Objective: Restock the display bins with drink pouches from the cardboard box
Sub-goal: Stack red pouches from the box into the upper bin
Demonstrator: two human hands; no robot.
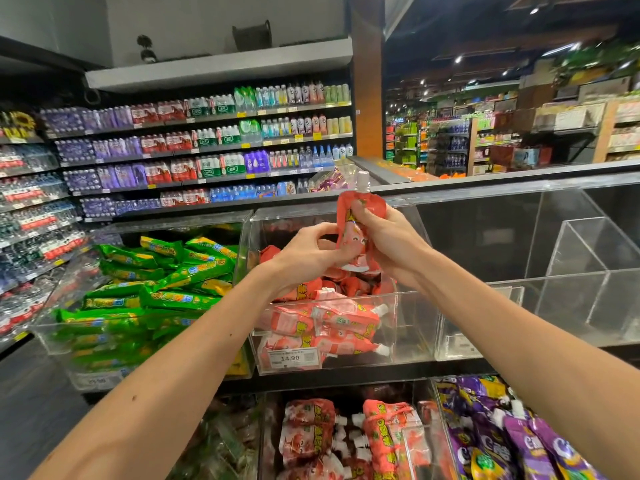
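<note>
A red drink pouch with a white cap is held upright above the middle clear bin. My left hand pinches its lower left side, while my right hand grips its upper right part. Several more red pouches lie piled inside that bin, behind a 14.90 price tag. The cardboard box is not in view.
Left of it a bin holds green packs. To the right stand clear bins with nothing inside. Lower bins hold red pouches and purple pouches. Bottled-drink shelves line the back wall.
</note>
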